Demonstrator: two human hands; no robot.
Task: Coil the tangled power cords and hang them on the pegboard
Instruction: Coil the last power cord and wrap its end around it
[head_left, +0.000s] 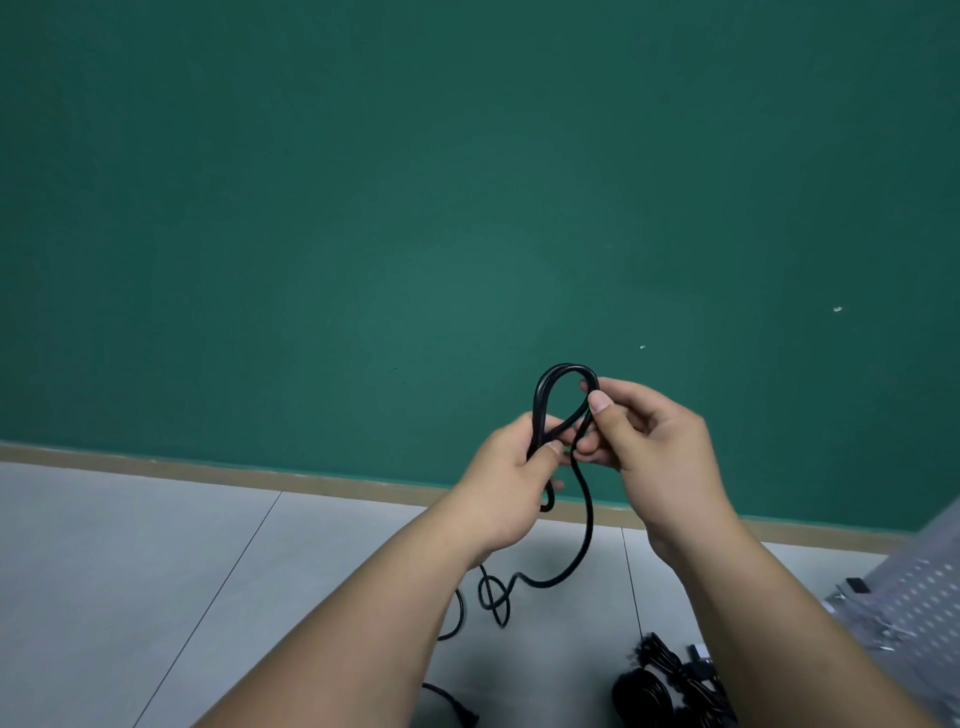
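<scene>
Black power cord, smooth round jacket, doubled into a narrow teardrop loop upright between the hands; left hand grips the loop's base, thumb over the strands; right hand pinches the loop's right side between thumb and forefinger; the tail hangs below both hands, kinked, onto matte grey floor tiles; heap of black cords beneath the right forearm; perforated pale pegboard further right, blurred.

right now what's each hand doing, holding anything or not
left hand: closed, gripping the base of the black power cord loop.
right hand: closed, pinching the side of the same loop.
</scene>
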